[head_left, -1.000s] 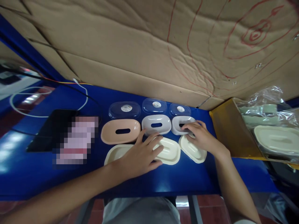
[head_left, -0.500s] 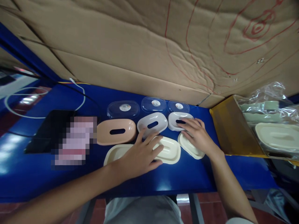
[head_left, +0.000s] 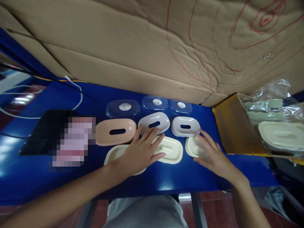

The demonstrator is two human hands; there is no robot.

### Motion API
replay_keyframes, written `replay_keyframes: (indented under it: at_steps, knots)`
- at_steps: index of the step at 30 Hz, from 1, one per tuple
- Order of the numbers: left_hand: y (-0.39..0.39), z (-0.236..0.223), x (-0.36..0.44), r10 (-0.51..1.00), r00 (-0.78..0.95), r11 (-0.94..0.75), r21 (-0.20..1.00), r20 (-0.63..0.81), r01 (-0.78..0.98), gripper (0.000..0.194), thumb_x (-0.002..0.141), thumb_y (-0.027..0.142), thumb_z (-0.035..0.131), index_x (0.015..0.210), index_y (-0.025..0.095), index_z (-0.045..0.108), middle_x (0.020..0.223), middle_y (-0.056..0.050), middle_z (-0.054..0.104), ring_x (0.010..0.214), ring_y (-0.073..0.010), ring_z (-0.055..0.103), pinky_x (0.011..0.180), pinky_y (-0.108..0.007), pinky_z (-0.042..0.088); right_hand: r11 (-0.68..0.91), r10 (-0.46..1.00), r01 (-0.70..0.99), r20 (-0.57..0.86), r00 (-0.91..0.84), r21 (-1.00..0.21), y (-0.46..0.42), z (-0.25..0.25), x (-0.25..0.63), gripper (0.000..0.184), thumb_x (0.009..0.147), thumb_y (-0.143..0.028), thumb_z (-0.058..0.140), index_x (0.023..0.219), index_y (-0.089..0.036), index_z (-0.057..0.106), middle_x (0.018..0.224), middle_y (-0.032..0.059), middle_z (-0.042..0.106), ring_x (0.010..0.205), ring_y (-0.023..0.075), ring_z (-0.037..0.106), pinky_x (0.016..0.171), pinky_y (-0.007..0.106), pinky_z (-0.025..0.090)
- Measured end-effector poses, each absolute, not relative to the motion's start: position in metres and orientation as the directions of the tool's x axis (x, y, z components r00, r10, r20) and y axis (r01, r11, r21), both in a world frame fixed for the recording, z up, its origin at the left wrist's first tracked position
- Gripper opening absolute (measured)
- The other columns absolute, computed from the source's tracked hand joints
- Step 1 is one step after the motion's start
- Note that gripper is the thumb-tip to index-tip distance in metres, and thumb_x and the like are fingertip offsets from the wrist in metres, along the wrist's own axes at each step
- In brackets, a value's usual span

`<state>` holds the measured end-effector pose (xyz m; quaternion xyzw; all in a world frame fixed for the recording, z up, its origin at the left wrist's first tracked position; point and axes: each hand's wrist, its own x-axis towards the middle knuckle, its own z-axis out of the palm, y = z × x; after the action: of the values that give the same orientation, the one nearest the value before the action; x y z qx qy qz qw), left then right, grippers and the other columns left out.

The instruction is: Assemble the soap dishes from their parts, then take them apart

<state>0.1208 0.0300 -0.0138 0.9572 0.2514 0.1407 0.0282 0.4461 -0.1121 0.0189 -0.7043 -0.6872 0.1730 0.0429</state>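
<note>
My left hand point(head_left: 141, 148) spreads its fingers over the middle white oval piece point(head_left: 161, 119), which has a slot in its base, and the middle cream oval lid point(head_left: 172, 151). Its fingertips reach the white piece's near rim; firm contact cannot be made out. My right hand point(head_left: 216, 156) is open around the right cream lid point(head_left: 193, 146), thumb at its near side and fingers at its far side, covering its right part. Beyond it sits a smaller white slotted piece point(head_left: 175, 126). A peach slotted piece point(head_left: 128, 126) and a left cream lid point(head_left: 114, 155), partly under my left forearm, lie leftward.
Three clear plastic covers point(head_left: 114, 109) with round stickers line the back. At right, a cardboard box point(head_left: 228, 126) holds a cream lid, green pieces and plastic wrap. At left are a black flat object point(head_left: 45, 133), a pixelated patch and a white cable point(head_left: 80, 98). Cardboard stands behind.
My right hand has drawn back from the small white piece to the right cream lid. That white piece and lid have shifted slightly right and turned. My left hand has stayed nearly in place.
</note>
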Motion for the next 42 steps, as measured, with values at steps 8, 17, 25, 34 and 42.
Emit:
replay_keyframes:
  at_steps: [8,17,25,34,42]
  knots:
    - [0.042,-0.011,0.119,0.442,0.866,-0.892,0.219,0.234,0.396,0.04,0.112,0.038,0.051,0.142,0.013,0.062,0.15,-0.019,0.059,0.145,-0.0386,0.053,0.129,-0.069,0.03,0.022,0.944,0.943,-0.304,-0.129,-0.331,-0.101,0.036,0.466,0.087,0.103,-0.05,0.064,0.174,-0.045,0.015,0.181,0.0101,0.026,0.166,0.039,0.027,0.127,0.069,0.031]
    - [0.057,-0.016,0.122,0.418,0.873,-0.898,0.259,0.252,0.356,0.035,0.103,0.002,0.043,0.124,0.017,0.066,0.132,-0.012,0.069,0.138,-0.0279,0.059,0.132,-0.064,0.03,0.12,0.909,0.896,-0.316,-0.272,-0.428,-0.1,0.04,0.459,0.079,0.097,-0.033,0.067,0.169,-0.04,0.035,0.173,0.0088,0.045,0.161,0.0357,0.039,0.125,0.063,0.039]
    - [0.066,-0.004,0.128,0.421,0.865,-0.907,0.152,0.272,0.394,0.04,0.098,-0.002,0.051,0.127,0.018,0.069,0.134,-0.011,0.071,0.132,-0.0296,0.065,0.124,-0.059,0.042,0.232,0.946,0.899,-0.131,-0.298,-0.37,-0.078,0.041,0.439,0.07,0.102,-0.047,0.069,0.165,-0.036,0.04,0.171,0.0119,0.046,0.159,0.0358,0.04,0.125,0.064,0.037]
    - [-0.017,0.013,0.061,0.468,0.831,-0.883,0.117,0.301,0.455,0.033,0.109,0.031,0.059,0.141,0.021,0.063,0.144,-0.015,0.067,0.128,-0.0352,0.066,0.103,-0.055,0.057,0.432,0.872,0.837,-0.081,-0.482,-0.336,-0.077,0.019,0.377,0.069,0.102,-0.032,0.071,0.164,-0.032,0.041,0.166,0.0103,0.053,0.154,0.032,0.049,0.127,0.064,0.037]
    - [-0.036,-0.019,0.034,0.667,0.67,-0.739,0.176,0.326,0.65,0.036,0.107,0.029,0.063,0.142,0.021,0.06,0.146,-0.018,0.063,0.128,-0.0382,0.065,0.099,-0.055,0.057,0.481,0.843,0.786,-0.041,-0.536,-0.388,-0.058,0.015,0.384,0.068,0.1,-0.013,0.06,0.163,-0.032,0.043,0.167,0.0106,0.053,0.157,0.0303,0.045,0.128,0.064,0.036]
